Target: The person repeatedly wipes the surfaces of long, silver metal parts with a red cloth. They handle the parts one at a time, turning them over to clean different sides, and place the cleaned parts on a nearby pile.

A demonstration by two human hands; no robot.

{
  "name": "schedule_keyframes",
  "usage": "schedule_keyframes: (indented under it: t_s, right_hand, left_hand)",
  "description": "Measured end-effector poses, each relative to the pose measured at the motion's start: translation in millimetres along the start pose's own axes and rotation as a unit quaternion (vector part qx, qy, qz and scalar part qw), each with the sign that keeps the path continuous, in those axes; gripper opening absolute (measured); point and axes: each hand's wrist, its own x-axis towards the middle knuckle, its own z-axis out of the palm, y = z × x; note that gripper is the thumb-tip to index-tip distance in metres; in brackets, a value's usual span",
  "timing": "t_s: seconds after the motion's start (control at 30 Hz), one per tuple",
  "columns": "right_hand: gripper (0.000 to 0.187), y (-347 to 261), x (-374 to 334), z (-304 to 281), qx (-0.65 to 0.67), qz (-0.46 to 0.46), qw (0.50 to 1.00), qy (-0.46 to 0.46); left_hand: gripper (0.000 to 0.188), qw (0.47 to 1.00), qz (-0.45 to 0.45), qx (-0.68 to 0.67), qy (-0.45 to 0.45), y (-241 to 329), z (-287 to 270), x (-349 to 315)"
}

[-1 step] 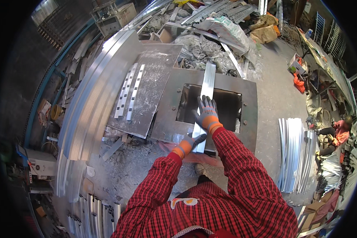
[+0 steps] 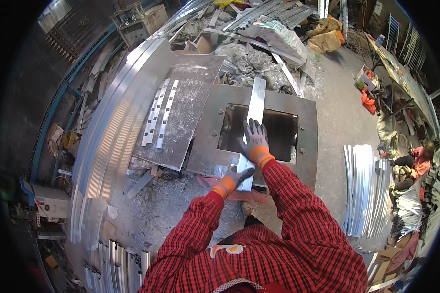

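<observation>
A long silvery metal profile (image 2: 257,100) lies across a dark steel table (image 2: 200,146), spanning its rectangular opening (image 2: 281,132). My right hand (image 2: 255,140), in a grey and orange glove, rests flat on top of the profile with its fingers spread. Nearer to me, my left hand (image 2: 230,182), gloved alike, is closed at the left edge of the profile's near end. Its thumb reaches over the top, and the other fingers are mostly hidden.
Notched metal strips (image 2: 166,115) lie on a sheet (image 2: 195,88) at left, beside long stacked profiles (image 2: 112,122). Another bundle (image 2: 359,190) lies on the floor at right. Plastic wrapping (image 2: 249,58) is heaped beyond the table. A person (image 2: 418,163) sits far right.
Both hands and the profile stay almost where they were. My left hand's thumb has shifted very slightly down toward me.
</observation>
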Motion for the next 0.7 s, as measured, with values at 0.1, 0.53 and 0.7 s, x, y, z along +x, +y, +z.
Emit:
schedule_keyframes:
  t_s: [0.1,0.53,0.7]
  right_hand:
    - [0.077,-17.1,-51.6,13.4,0.03,-0.016,0.998,0.043]
    - [0.086,-99.1,-247.6,63.8,0.07,-0.042,0.997,-0.004]
    - [0.083,-70.4,-157.4,58.9,0.037,-0.025,0.998,0.036]
  left_hand:
    - [0.065,0.997,-0.048,0.055,0.035,-22.5,16.6,-41.2]
    - [0.051,0.994,-0.044,-0.098,-0.017,-199.6,99.8,-178.1]
    - [0.043,0.999,0.0,-0.018,-0.036,-161.7,53.0,-99.0]
